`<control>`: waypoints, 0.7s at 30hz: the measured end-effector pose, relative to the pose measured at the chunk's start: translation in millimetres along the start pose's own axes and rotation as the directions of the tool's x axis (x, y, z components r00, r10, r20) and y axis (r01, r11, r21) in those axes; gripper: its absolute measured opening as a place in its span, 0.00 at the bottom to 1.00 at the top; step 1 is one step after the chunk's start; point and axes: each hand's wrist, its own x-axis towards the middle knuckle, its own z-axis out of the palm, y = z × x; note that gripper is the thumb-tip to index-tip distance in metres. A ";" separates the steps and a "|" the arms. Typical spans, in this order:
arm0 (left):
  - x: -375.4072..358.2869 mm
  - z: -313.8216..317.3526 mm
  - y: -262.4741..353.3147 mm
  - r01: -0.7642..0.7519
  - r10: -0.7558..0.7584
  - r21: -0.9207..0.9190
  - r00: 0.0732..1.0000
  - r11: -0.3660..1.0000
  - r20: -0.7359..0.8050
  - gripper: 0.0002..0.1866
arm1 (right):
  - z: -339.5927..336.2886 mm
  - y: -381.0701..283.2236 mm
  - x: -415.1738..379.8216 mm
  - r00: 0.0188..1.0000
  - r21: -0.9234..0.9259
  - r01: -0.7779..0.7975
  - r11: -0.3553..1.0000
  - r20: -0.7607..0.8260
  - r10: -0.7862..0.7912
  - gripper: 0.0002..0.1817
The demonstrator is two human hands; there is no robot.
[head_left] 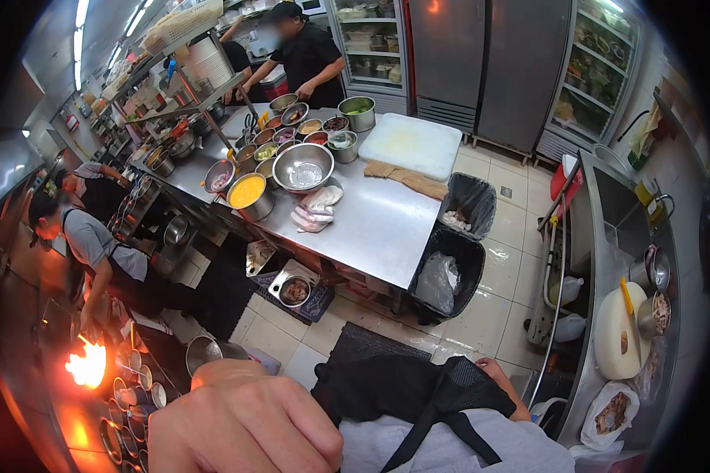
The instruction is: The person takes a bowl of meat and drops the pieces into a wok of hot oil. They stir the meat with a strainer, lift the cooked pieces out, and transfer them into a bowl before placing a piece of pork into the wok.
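Observation:
My left hand (pixel 248 418) looms large at the bottom left, very close to the camera. Its knuckles are bent and its fingers curl together; the fingertips and anything in them are out of sight. Low at my side, my right hand (pixel 494 372) shows only in part beside my black apron (pixel 386 386), its fingers mostly hidden. Just past the left hand stands a metal pot (pixel 203 353), nearest to it. Farther forward, a steel worktable (pixel 379 236) carries a metal bowl (pixel 304 165), a pot of yellow liquid (pixel 248 194) and a folded cloth (pixel 315 209).
Flames (pixel 87 364) rise at the left stove near a worker (pixel 106 248). Another person (pixel 315 59) stands behind the table. Two black-lined bins (pixel 450 272) flank its right end. A white cutting board (pixel 410 146) lies on top. A sink counter (pixel 588 315) runs along the right.

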 end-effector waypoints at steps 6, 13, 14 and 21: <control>-3.7 -2.5 3.9 0.014 -0.014 0.046 1.000 0.999 -0.006 0.04 | -0.8 -3.1 6.5 1.000 -0.032 -0.009 0.999 0.014 0.010 0.08; -6.9 -4.1 3.2 -0.098 0.098 0.026 0.995 0.995 -0.009 0.06 | -0.9 -17.0 9.1 1.000 -0.074 0.011 0.997 0.013 -0.010 0.09; -7.7 -3.6 4.0 -0.082 0.083 0.020 0.996 0.996 -0.027 0.06 | 0.0 -15.5 13.7 1.000 -0.047 0.002 0.999 0.020 -0.001 0.09; -8.2 -4.7 9.4 -0.044 0.045 0.057 0.999 0.997 -0.023 0.07 | 1.2 -21.8 18.6 0.999 -0.061 -0.009 0.998 0.045 0.012 0.09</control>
